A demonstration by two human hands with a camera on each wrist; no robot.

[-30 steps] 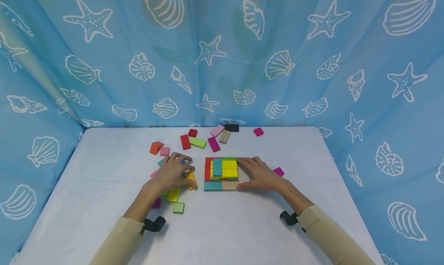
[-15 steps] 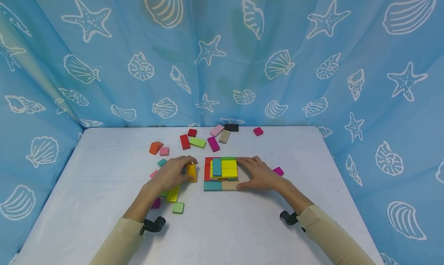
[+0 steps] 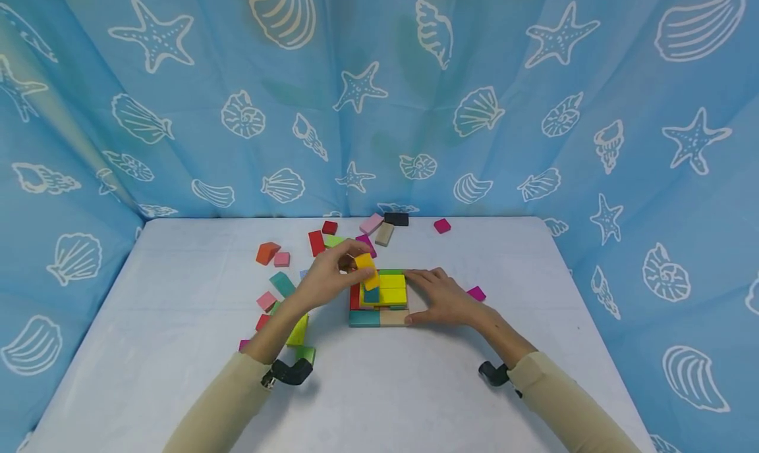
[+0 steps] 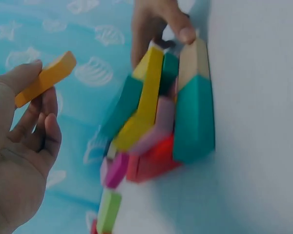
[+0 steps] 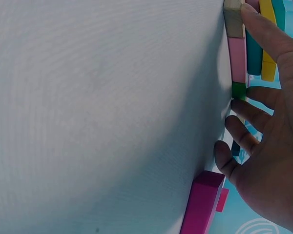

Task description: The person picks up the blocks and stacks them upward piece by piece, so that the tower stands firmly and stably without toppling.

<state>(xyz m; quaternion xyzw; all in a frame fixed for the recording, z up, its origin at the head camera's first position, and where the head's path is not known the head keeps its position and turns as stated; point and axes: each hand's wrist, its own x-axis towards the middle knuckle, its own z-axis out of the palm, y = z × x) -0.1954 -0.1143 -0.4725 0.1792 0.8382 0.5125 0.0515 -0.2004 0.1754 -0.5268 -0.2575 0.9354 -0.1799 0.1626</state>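
My left hand (image 3: 329, 276) pinches an orange-yellow block (image 3: 366, 268) between thumb and fingers. It holds this block in the air over the left part of a layered stack; in the left wrist view the block (image 4: 46, 80) hangs apart from the stack. Yellow blocks (image 3: 393, 296) form an upper layer, with a teal block (image 3: 371, 296) lying across their left end. Lower down are a teal block (image 3: 364, 319), a beige block (image 3: 393, 318) and red ones. Against the stack's right side rests my right hand (image 3: 441, 298), its thumb touching the beige block (image 5: 233, 19), its fingers extended.
Loose blocks lie left of the stack, including a yellow block (image 3: 298, 331) and a light green one (image 3: 306, 355). Behind it are several more, among them a black block (image 3: 396, 219). A magenta block (image 3: 476, 293) lies beyond my right hand. A patterned blue curtain (image 3: 379, 130) hangs behind the table.
My left hand has taken hold of the orange-yellow block, lifted it off the table and carried it right, over the stack. My right hand has stayed in place.
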